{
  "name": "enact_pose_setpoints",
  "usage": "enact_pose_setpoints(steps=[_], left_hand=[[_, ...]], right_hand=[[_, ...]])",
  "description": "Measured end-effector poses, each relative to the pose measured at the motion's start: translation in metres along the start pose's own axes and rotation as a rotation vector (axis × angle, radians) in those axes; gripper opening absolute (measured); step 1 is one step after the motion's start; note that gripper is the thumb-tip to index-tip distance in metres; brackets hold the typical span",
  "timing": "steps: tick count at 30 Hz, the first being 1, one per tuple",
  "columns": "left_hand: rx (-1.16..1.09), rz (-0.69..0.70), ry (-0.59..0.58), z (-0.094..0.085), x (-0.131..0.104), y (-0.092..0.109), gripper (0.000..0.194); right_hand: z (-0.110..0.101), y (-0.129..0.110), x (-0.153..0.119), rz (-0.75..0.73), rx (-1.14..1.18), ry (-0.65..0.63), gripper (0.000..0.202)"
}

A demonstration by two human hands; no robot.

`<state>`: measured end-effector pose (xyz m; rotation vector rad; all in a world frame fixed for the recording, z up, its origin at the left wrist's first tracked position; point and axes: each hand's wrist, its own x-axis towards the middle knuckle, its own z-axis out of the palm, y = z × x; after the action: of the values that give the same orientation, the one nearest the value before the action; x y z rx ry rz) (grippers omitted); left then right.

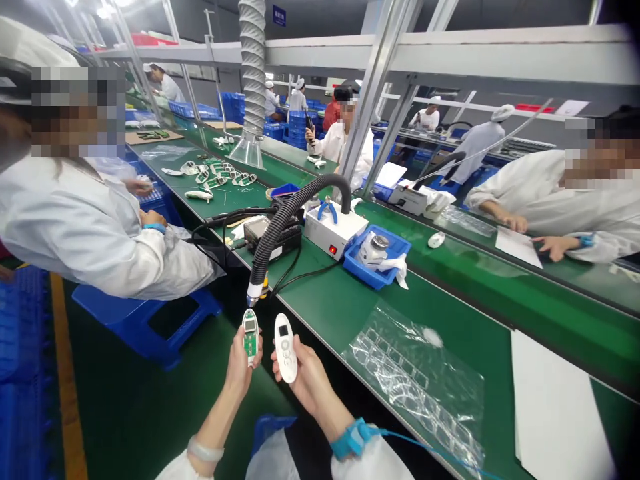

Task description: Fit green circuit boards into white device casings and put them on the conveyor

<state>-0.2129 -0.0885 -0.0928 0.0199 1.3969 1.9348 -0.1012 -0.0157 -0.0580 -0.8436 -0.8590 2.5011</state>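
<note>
My left hand (241,360) is closed around an oval white shell with a green circuit board (250,339) and a small square screen in it, board side toward me. In my right hand (307,370) is a white oval cover (285,350) with a dark window and round button shapes, held upright. The two pieces are side by side, a small gap apart. Just above them hangs the nozzle of a black ribbed hose (267,247). A blue wrist strap (354,438) with a cord circles my right wrist.
The hose rises from a white box (334,230) with blue cutters on top. A blue tray (376,257) holds a metal-lidded container and wipes. Clear plastic sheets (415,390) and white paper (555,407) lie right. Several circuit-board shells (220,175) lie farther left. Co-workers sit on both sides.
</note>
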Motion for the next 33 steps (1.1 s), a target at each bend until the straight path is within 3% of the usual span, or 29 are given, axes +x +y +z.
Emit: enact_pose_setpoints(steps=[6, 10, 16, 21, 27, 33], left_hand=[[0.022, -0.157, -0.090, 0.008, -0.057, -0.018, 0.051], [-0.039, -0.240, -0.150, 0.021, -0.085, -0.014, 0.045], [-0.153, -0.287, -0.205, 0.034, -0.097, 0.005, 0.040], [-0.077, -0.297, -0.195, 0.048, -0.107, 0.018, 0.032], [0.011, -0.270, -0.240, 0.071, -0.118, 0.021, 0.026], [-0.022, -0.270, -0.188, 0.076, -0.121, 0.024, 0.026]], right_hand=[[-0.023, -0.016, -0.070, 0.024, 0.256, -0.084, 0.042], [-0.025, -0.021, -0.093, 0.007, 0.313, -0.077, 0.038], [-0.028, -0.025, -0.104, 0.013, 0.323, -0.065, 0.042], [-0.030, -0.029, -0.107, -0.047, 0.285, -0.079, 0.034], [-0.031, -0.035, -0.112, -0.097, 0.222, -0.115, 0.031], [-0.036, -0.034, -0.114, -0.100, 0.269, -0.111, 0.034]])
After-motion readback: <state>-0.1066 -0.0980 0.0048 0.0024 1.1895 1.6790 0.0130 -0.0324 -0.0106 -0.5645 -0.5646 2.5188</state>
